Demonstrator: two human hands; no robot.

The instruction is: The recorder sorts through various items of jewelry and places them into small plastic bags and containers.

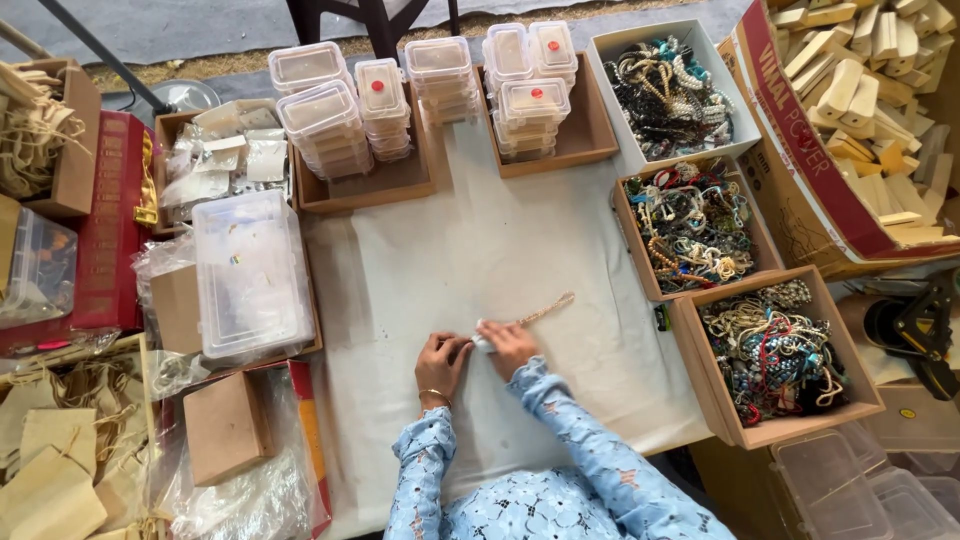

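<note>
Both hands meet over the white cloth that covers the table. My left hand, with a thin gold bangle at the wrist, pinches a small white piece between the two hands. My right hand grips the same white piece, to which the near end of a thin beige beaded chain is joined. The chain lies on the cloth and runs up and to the right. Light blue lace sleeves cover both forearms.
Three open boxes of tangled jewellery line the right side. Stacks of small clear lidded containers sit in cardboard trays at the back. A clear plastic bin, brown boxes and cloth pouches crowd the left. A carton of wooden blocks stands far right.
</note>
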